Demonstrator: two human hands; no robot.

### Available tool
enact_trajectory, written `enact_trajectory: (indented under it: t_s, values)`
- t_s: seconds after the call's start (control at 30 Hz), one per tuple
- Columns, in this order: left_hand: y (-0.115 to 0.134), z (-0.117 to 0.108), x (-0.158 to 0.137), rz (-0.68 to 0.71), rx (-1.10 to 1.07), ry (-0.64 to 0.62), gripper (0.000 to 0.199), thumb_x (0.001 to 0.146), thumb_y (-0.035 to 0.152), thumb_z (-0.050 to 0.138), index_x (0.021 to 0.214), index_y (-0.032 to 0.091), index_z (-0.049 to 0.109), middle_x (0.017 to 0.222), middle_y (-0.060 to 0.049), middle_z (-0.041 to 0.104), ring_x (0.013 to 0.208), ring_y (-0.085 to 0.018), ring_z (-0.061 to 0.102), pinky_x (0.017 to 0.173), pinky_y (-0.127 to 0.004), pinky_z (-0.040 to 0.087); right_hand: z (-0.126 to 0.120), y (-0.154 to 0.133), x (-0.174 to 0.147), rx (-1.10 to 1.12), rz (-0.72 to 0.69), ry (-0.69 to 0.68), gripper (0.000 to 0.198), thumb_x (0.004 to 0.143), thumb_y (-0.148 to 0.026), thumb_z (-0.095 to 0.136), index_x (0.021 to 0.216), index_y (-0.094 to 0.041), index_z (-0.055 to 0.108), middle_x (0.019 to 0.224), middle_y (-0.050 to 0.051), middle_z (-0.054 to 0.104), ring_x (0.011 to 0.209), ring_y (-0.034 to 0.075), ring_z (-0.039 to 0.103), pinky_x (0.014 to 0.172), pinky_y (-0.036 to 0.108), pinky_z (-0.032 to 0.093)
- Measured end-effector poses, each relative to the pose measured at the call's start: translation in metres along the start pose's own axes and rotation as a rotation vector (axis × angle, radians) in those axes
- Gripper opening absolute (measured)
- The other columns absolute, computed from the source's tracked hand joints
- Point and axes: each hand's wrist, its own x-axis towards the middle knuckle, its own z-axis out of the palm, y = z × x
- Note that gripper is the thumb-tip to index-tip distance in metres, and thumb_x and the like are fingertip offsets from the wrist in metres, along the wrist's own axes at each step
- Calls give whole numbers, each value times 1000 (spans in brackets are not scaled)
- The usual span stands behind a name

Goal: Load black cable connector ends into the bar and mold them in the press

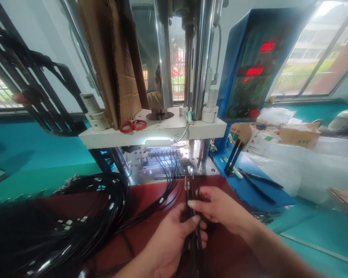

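Observation:
Below the press, my left hand is closed around a small bundle of black cables, thumb across the front. Metal connector ends of the bundle point up toward the machine. My right hand pinches at the upper part of the same bundle, just above and right of my left hand; its fingertips partly hide what they hold. Ahead, on the metal press bed, more thin cables run into a lit mould under a small white lamp.
A large coil of black cables lies left on the red-brown work surface. Red-handled scissors rest on the white press plate. At right are tweezers, a blue control box with red digits, and plastic bags.

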Motion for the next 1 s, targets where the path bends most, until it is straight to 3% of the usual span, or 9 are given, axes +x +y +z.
enact_trajectory:
  t_s: [0.23,0.37,0.47,0.57,0.63,0.7,0.8,0.87,1.0]
  values:
    - [-7,2,7,-68,-96,-60,16,84,25,59,93,11,56,71,-5,60,60,-15,59,59,-29,46,-2,0,22,19,-11,-33,27,76,-39,70,85,-17,56,63,-7,45,45,5,35,38,16,25]
    - [-8,4,10,-55,-122,-16,11,85,24,58,87,13,55,67,-3,57,55,-12,55,53,-25,42,-9,-13,35,-305,-281,197,30,85,-43,58,103,-19,62,88,3,62,73,14,57,60,25,45]
    - [-6,4,12,-60,-148,-31,10,85,22,58,87,13,56,68,-3,58,56,-13,56,54,-26,43,-7,-22,39,-470,-429,209,21,86,-38,57,87,-21,68,88,2,66,87,18,59,79,30,45]
    - [-2,1,20,-21,-187,-22,7,85,19,57,85,12,57,71,-4,59,60,-14,58,58,-27,45,4,-19,32,-530,-375,41,29,85,-41,57,68,-19,65,68,-1,62,61,14,60,58,24,45]
    - [-1,-2,26,2,-184,18,7,86,17,56,86,11,58,72,-5,60,61,-13,59,59,-27,45,8,-14,29,-577,-278,-73,38,90,-48,46,76,-20,66,60,-3,59,44,12,56,43,21,40]
    - [-1,-6,30,4,-178,65,8,86,18,55,88,11,58,73,-5,60,61,-13,59,59,-26,46,4,-9,34,-708,-270,-95,41,94,-49,37,87,-21,66,59,-4,61,41,12,57,41,21,41]
    - [-2,-12,32,-21,-194,97,10,84,20,61,90,13,57,79,-6,62,66,-14,61,63,-28,49,-16,-5,54,-914,-391,87,35,97,-34,35,96,-20,67,83,3,70,74,17,65,66,28,49]
    - [-2,-14,31,-30,-197,99,15,81,20,64,92,13,57,83,-6,63,69,-15,63,66,-30,51,-29,-1,69,-991,-402,203,25,94,-24,43,103,-17,65,102,10,67,96,23,60,84,36,44]
    - [-2,-15,30,-17,-175,85,18,79,20,67,93,14,58,82,-4,61,69,-14,63,68,-31,52,-39,14,85,-1168,-397,300,32,82,-12,58,113,-18,59,110,12,62,107,28,51,92,42,35]
